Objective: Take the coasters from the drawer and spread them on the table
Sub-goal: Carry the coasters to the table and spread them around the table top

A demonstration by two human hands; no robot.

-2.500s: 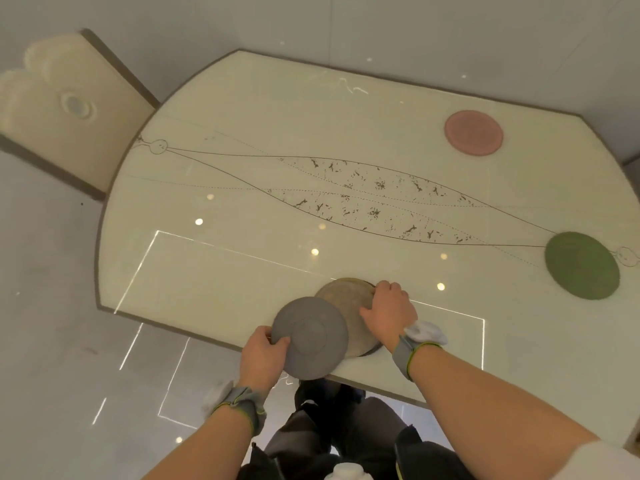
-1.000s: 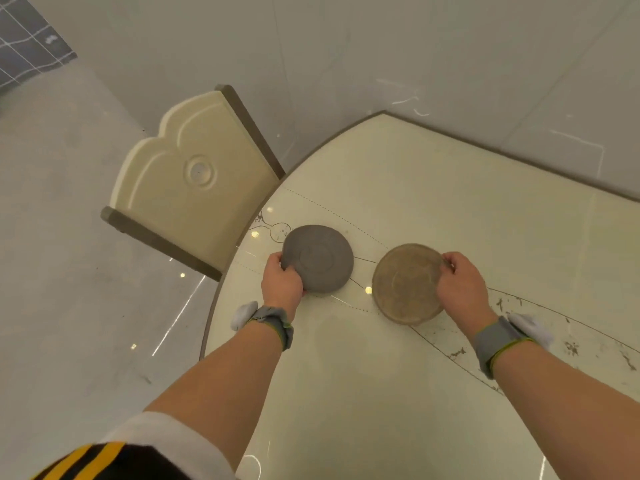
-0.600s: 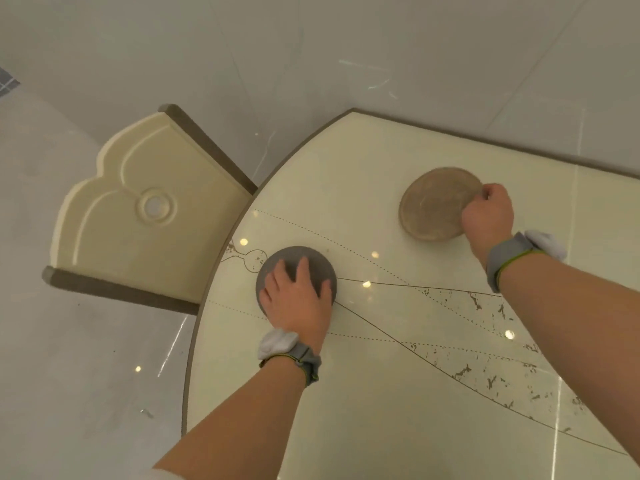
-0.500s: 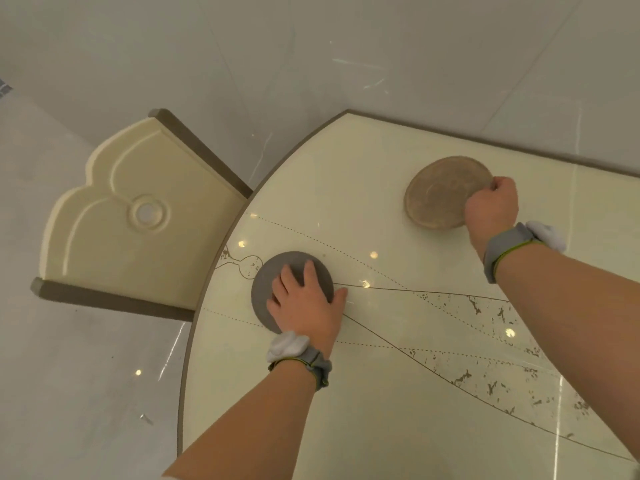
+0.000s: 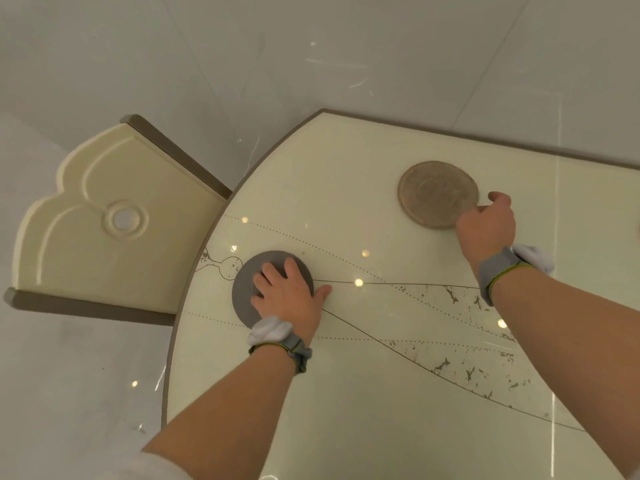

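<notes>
A round dark grey coaster (image 5: 244,289) lies flat near the left edge of the cream table (image 5: 346,382). My left hand (image 5: 289,297) rests palm-down on it with the fingers spread, covering its right half. Farther back and to the right, a round tan coaster (image 5: 437,192) lies flat on the table. My right hand (image 5: 485,226) is at that coaster's near right rim, fingers curled onto the edge. No drawer is in view.
A cream chair (image 5: 104,237) with a brown-edged back stands against the table's left side. Glossy pale floor tiles surround the table. Thin dark line patterns and speckles cross the tabletop between my arms.
The tan coaster has come down flat on the table under my right hand. My left hand stays pressed on the grey coaster, which has not shifted.
</notes>
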